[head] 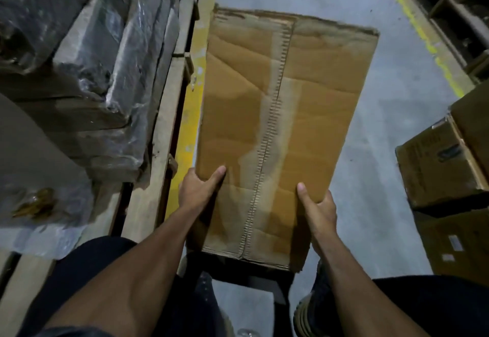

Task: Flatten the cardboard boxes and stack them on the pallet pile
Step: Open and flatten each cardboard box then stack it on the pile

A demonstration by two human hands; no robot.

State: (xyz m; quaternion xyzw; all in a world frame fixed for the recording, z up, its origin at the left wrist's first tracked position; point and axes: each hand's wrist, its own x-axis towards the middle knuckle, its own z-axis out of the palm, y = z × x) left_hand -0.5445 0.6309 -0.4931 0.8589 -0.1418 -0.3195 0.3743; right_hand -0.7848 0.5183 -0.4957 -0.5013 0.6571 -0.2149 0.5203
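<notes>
A flattened cardboard box [277, 130] is held out over the grey floor [383, 125], its seam running down the middle. The left hand [197, 187] grips its near left edge and the right hand [316, 208] its near right edge, thumbs lying on top. Wrapped pallets [79, 72] stand along the left, more boxes [444, 167] at right.

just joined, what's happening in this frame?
A person holds a flattened brown cardboard box in front of them, left hand gripping its left edge, right hand its right edge. It hangs over the grey concrete floor. A wooden pallet of plastic-wrapped goods sits left; unflattened cardboard boxes sit right.
</notes>
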